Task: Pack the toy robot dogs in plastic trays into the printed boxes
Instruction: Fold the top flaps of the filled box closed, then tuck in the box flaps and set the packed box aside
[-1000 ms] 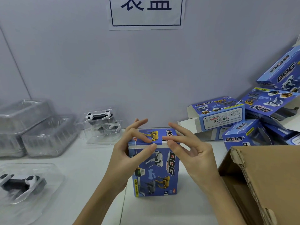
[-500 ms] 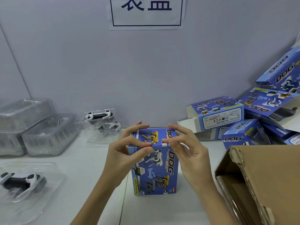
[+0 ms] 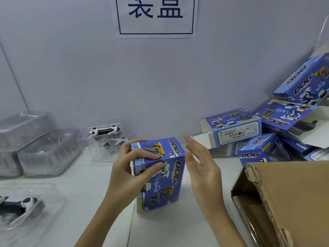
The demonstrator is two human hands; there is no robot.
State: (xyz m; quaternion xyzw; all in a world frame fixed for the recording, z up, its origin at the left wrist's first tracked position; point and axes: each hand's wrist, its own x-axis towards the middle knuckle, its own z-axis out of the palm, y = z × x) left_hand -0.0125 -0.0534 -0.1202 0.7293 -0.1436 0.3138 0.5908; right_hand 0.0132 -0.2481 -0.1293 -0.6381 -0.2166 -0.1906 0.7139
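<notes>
- The printed box (image 3: pixel 158 175) stands upright, a little tilted, on the white table (image 3: pixel 85 175) in the near centre, with its top flap closed. The left hand (image 3: pixel 131 173) grasps its upper left corner: the fingers lie curled over the top face and the thumb lies on the front.
- The right hand (image 3: pixel 201 168) is released, with straight fingers, just beside the right wall of the box. I cannot tell if it touches the wall.
- Only one hand holds the box, and high on it. I think the box could tip or slip out if the left hand lifts it fast, because the weight of the toy inside hangs below the grip.
- The top flap may spring open if it is not tucked fully; I cannot see the tuck.
- The brown carton (image 3: pixel 284 198) lies open at the near right. Its torn edge could catch the box on the way in.
- The pile of blue boxes (image 3: pixel 258 143) at the far right leans unevenly, so a push from the right hand could make it slide.
- Two toy dogs in clear trays wait on the left, one near (image 3: pixel 21 207) and one far (image 3: pixel 105 136); a careless elbow could push the near one.
</notes>
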